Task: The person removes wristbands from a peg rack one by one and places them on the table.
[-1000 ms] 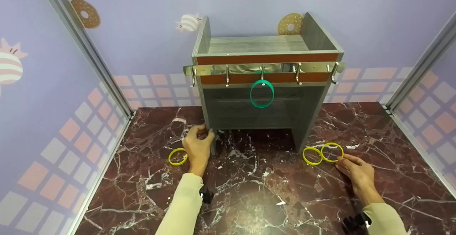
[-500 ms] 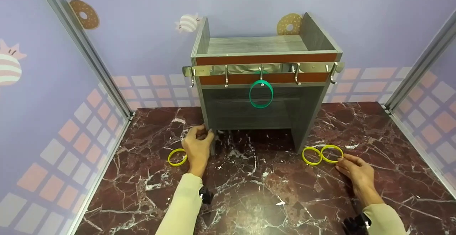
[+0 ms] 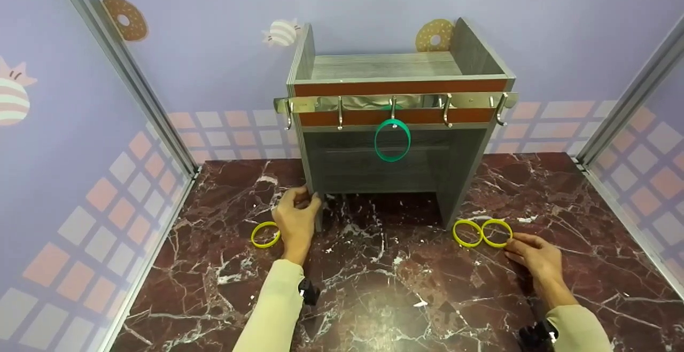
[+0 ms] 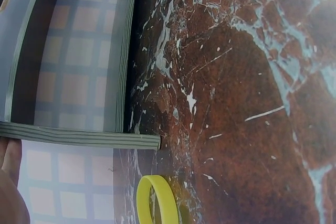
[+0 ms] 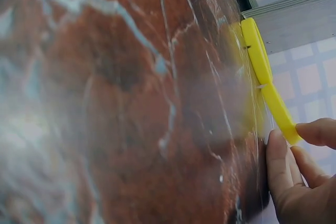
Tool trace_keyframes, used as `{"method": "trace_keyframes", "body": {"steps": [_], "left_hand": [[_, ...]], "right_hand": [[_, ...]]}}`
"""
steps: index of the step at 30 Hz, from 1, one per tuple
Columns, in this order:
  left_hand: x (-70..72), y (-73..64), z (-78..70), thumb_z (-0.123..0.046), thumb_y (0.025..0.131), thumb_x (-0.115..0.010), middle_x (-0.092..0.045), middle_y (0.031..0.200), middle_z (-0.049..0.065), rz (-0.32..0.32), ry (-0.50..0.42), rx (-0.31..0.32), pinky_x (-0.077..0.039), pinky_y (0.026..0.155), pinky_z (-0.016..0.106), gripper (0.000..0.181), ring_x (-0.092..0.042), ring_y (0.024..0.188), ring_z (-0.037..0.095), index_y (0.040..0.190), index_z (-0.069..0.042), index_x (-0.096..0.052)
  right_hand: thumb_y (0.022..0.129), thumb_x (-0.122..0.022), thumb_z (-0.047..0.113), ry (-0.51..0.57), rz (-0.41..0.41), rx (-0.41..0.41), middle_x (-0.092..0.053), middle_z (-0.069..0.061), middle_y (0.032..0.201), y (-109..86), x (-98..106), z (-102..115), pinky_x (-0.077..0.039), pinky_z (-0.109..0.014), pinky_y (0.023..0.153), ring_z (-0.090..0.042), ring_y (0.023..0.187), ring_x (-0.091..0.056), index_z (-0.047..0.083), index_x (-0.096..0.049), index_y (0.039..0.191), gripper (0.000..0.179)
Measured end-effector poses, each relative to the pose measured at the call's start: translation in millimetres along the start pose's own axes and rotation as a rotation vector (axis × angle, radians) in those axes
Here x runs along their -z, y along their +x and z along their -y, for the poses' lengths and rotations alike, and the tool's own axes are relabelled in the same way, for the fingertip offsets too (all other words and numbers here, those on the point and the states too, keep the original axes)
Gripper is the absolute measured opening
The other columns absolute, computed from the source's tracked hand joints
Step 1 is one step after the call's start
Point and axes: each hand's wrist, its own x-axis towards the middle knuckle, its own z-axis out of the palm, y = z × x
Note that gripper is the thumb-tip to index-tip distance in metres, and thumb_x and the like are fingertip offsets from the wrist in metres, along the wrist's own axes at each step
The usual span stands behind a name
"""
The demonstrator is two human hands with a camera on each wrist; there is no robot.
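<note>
My left hand (image 3: pixel 295 223) grips the front edge of the left side panel of a small grey wooden shelf (image 3: pixel 464 170), low down near the marble tabletop. A yellow ring (image 3: pixel 262 245) lies just left of that wrist and also shows as a yellow band (image 4: pixel 169 203) in the left wrist view. My right hand (image 3: pixel 537 261) pinches the near right edge of another yellow ring (image 3: pixel 497 220) between thumb and fingers. This ring lies low at the table, its side meeting a third yellow ring (image 3: pixel 468 245) by the shelf's right foot.
A metal strip with several hooks (image 3: pixel 368 104) runs across the shelf's front. From its middle hook hangs a green ring (image 3: pixel 393 159). Patterned walls (image 3: pixel 214 63) enclose the dark red marble tabletop (image 3: pixel 374 298) at the back and sides.
The yellow ring in my right hand has tilted down towards the table and shifted slightly left. My left hand stays on the shelf's side panel.
</note>
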Motion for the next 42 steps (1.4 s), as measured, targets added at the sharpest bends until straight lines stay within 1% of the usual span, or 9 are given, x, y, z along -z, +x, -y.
{"method": "trace_keyframes", "body": {"steps": [4, 8, 11, 14, 18, 24, 31, 38, 42], "left_hand": [[0.3, 0.2, -1.0, 0.009, 0.078, -0.082, -0.075, 0.085, 0.017, 0.005, 0.012, 0.007, -0.066, 0.067, 0.037, 0.014, -0.076, 0.074, 0.032, 0.089, 0.006, -0.074], [0.7, -0.2, -2.8, 0.008, 0.079, -0.082, -0.075, 0.087, 0.017, 0.013, 0.020, 0.026, -0.065, 0.066, 0.031, 0.014, -0.076, 0.075, 0.031, 0.091, 0.005, -0.074], [0.8, -0.1, -3.5, 0.007, 0.080, -0.081, -0.075, 0.088, 0.016, 0.016, 0.024, 0.036, -0.064, 0.065, 0.028, 0.014, -0.076, 0.074, 0.030, 0.092, 0.005, -0.074], [0.6, 0.5, -3.7, 0.008, 0.080, -0.081, -0.076, 0.088, 0.017, 0.016, 0.018, 0.033, -0.065, 0.066, 0.033, 0.014, -0.076, 0.074, 0.030, 0.092, 0.006, -0.074], [0.2, 0.8, -2.8, 0.008, 0.079, -0.081, -0.076, 0.087, 0.017, 0.009, 0.019, 0.017, -0.066, 0.066, 0.035, 0.014, -0.077, 0.074, 0.031, 0.091, 0.006, -0.074], [-0.2, 0.4, -0.7, 0.009, 0.079, -0.082, -0.076, 0.086, 0.017, 0.004, 0.024, -0.002, -0.062, 0.065, 0.023, 0.014, -0.076, 0.074, 0.029, 0.091, 0.006, -0.074], [-0.2, 0.3, 1.3, 0.009, 0.078, -0.082, -0.075, 0.086, 0.017, 0.001, 0.028, -0.012, -0.064, 0.064, 0.028, 0.014, -0.076, 0.073, 0.029, 0.090, 0.006, -0.074], [0.2, -0.5, 0.0, 0.007, 0.079, -0.082, -0.076, 0.087, 0.017, 0.000, 0.044, 0.011, -0.064, 0.065, 0.028, 0.014, -0.077, 0.074, 0.029, 0.091, 0.005, -0.074], [0.7, -0.8, -1.5, 0.005, 0.079, -0.083, -0.077, 0.087, 0.016, 0.001, 0.054, 0.026, -0.064, 0.066, 0.028, 0.014, -0.077, 0.074, 0.028, 0.091, 0.004, -0.075]], "right_hand": [[0.098, -0.069, -0.005, -0.083, -0.018, 0.034, -0.075, 0.001, 0.083, -0.3, 1, 0, -0.064, -0.027, 0.078, -0.010, 0.076, -0.076, -0.016, -0.060, 0.129, 0.033], [0.097, -0.069, -0.005, -0.157, -0.068, 0.077, -0.072, 0.005, 0.084, -0.3, 1, -1, -0.064, -0.026, 0.076, -0.008, 0.075, -0.074, -0.018, -0.061, 0.128, 0.035], [0.097, -0.070, -0.005, -0.192, -0.092, 0.103, -0.071, 0.006, 0.085, -0.5, 0, -1, -0.064, -0.025, 0.075, -0.006, 0.074, -0.073, -0.018, -0.062, 0.126, 0.033], [0.097, -0.070, -0.006, -0.186, -0.090, 0.118, -0.072, 0.005, 0.085, -1.1, -1, -1, -0.064, -0.025, 0.075, -0.005, 0.074, -0.073, -0.018, -0.062, 0.125, 0.032], [0.098, -0.069, -0.006, -0.152, -0.061, 0.130, -0.073, 0.003, 0.087, -2.4, -6, 3, -0.064, -0.027, 0.078, -0.007, 0.079, -0.073, -0.017, -0.063, 0.125, 0.030], [0.101, -0.068, -0.001, -0.179, -0.007, 0.169, -0.075, 0.004, 0.088, -9.4, -17, 16, -0.064, -0.026, 0.081, -0.007, 0.083, -0.075, -0.012, -0.066, 0.125, 0.027], [0.101, -0.073, 0.010, -0.157, 0.056, 0.204, -0.076, 0.008, 0.094, -19.0, -35, 34, -0.062, -0.022, 0.083, -0.003, 0.088, -0.074, -0.005, -0.069, 0.126, 0.029], [0.100, -0.073, 0.003, -0.004, 0.149, 0.295, -0.078, -0.002, 0.101, -33.6, -58, 52, -0.063, -0.028, 0.083, -0.013, 0.092, -0.076, -0.016, -0.064, 0.127, 0.034], [0.100, -0.073, 0.003, 0.011, 0.198, 0.335, -0.077, -0.004, 0.106, -41.7, -70, 61, -0.063, -0.031, 0.086, -0.015, 0.095, -0.076, -0.017, -0.063, 0.127, 0.035]]}}
